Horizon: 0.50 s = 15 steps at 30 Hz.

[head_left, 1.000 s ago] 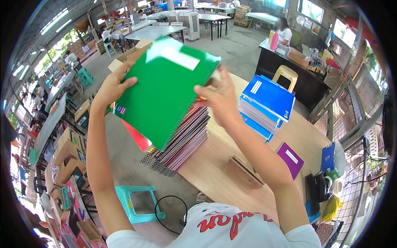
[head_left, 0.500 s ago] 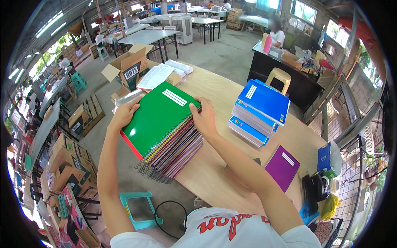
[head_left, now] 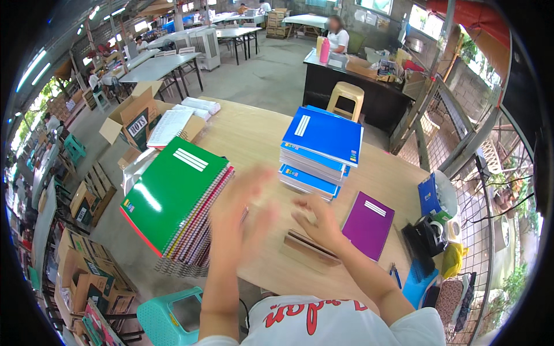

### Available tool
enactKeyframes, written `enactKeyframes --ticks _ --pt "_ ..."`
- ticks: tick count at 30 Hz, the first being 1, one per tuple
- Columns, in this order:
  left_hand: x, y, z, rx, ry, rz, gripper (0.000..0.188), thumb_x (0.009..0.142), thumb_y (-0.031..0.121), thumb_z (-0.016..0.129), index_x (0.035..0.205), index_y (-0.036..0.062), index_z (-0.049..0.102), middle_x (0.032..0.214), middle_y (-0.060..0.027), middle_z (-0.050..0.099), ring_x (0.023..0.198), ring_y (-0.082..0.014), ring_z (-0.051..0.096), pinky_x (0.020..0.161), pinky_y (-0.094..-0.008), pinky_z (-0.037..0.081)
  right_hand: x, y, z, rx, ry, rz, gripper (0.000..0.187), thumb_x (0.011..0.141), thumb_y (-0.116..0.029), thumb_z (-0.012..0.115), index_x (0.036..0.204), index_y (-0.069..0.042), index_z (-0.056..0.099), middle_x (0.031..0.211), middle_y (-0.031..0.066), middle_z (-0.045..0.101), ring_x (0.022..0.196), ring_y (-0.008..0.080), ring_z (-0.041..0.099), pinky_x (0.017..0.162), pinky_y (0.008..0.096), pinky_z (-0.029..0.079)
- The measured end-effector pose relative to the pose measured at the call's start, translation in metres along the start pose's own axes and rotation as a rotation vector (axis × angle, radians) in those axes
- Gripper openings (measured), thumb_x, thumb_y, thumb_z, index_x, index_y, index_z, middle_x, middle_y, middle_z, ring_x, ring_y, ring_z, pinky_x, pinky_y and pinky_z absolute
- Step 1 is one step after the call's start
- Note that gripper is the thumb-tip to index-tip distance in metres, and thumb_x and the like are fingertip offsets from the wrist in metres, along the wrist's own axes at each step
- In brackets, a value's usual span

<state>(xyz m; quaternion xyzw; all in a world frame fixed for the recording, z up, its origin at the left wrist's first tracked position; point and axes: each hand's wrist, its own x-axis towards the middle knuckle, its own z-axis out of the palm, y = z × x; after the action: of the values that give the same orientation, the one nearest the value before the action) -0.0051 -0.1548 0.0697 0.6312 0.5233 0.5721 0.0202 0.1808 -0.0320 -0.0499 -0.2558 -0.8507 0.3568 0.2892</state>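
A tall stack of spiral notebooks topped by a green one (head_left: 183,183) stands at the table's left edge, its coils toward me. My left hand (head_left: 242,205), smeared by motion, is just right of that stack; its fingers cannot be made out clearly. Over the table's middle, my right hand (head_left: 316,216) has its fingers apart and holds nothing. Beyond it rises a pile of blue notebooks (head_left: 326,135), slightly staggered. A purple notebook (head_left: 369,226) lies flat to the right. Below my right hand sits a low brown block-like object (head_left: 309,249), partly hidden by the forearm.
An open cardboard box (head_left: 135,118) and papers (head_left: 170,128) are beyond the green-topped stack. At right are a tape dispenser (head_left: 434,233), pliers (head_left: 396,275) and a yellow bag (head_left: 455,259). A teal stool (head_left: 156,320) stands below left. A person sits at a dark desk (head_left: 352,89).
Both hands have left the green-topped stack and moved right across the table. The whole view has shifted, with the table's right side now showing more.
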Motion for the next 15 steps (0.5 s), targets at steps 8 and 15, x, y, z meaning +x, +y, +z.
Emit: enactKeyframes --ticks 8,15 --pt "0.151 -0.32 0.184 0.366 -0.126 -0.563 0.058 0.08 0.045 0.08 0.109 -0.0035 0.07 0.108 -0.0242 0.071 0.098 -0.0363 0.07 0.088 -0.0422 0.054 -0.132 0.087 0.024 -0.585 -0.242 0.293 0.059 0.086 -0.019 0.071 0.142 -0.014 0.051 0.108 0.0105 0.065 0.101 0.0332 0.063 0.079 0.0465 0.052" --pt "0.196 -0.382 0.19 0.68 -0.575 -0.667 0.053 0.068 0.046 0.089 0.098 0.0032 0.077 0.105 -0.0188 0.074 0.101 -0.0331 0.071 0.09 -0.041 0.055 -0.105 0.086 -0.01 -0.369 -0.224 0.299 0.068 0.078 -0.016 0.078 0.141 -0.015 0.053 0.124 0.0116 0.063 0.111 0.0331 0.061 0.092 0.0435 0.052"
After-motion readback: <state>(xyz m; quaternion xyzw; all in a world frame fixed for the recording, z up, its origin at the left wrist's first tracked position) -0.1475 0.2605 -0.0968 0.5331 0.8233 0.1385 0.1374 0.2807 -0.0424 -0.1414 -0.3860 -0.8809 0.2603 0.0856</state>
